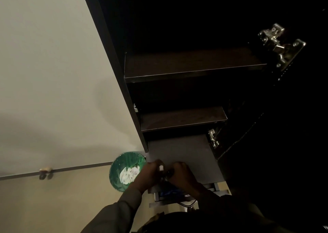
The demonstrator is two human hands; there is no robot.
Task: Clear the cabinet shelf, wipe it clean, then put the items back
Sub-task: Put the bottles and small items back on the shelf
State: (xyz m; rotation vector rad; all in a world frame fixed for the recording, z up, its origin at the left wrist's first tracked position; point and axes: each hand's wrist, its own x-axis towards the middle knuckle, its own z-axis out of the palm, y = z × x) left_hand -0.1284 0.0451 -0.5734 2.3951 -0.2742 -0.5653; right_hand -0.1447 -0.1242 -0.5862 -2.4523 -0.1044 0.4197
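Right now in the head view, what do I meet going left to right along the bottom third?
Small wall fitting on the baseboard strip → green waste bin with white crumpled paper → left hand → right hand, both closed around a small dark item → lower cabinet door hinge.

My cabinet (113, 42) is dark brown, nearly black, and stands open against the pale wall. Its far shelf (193, 67) lies bare and level; the nearer shelf (182, 120) is bare too. Nearest me is a grey surface (184, 160) (its contents, if any, are too dim to tell).
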